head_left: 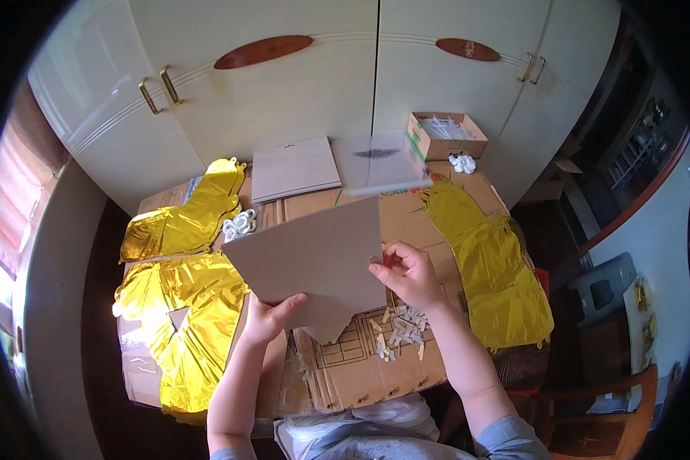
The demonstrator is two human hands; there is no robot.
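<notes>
My left hand (272, 318) grips a large grey-brown cardboard sheet (307, 249) by its lower left edge, thumb on top and fingers hidden underneath. The sheet is held tilted above the table. At its right edge my right hand (410, 274) is closed in a pinch, with a small grey cardboard piece (374, 261) at the tips of thumb and index finger. Whether that piece is still joined to the sheet I cannot tell. Below my right hand lies a scattered heap of small grey and tan cardboard scraps (403, 331) on the flattened cardboard (376, 376) that covers the table.
Gold foil balloons lie flat at the left (199, 291) and right (491, 268). Farther back are a stack of grey sheets (295, 169), a translucent packet (379, 162), white rings (240, 225), a white bundle (462, 162) and a box (446, 146) of white sticks. A wooden chair (629, 414) stands near right.
</notes>
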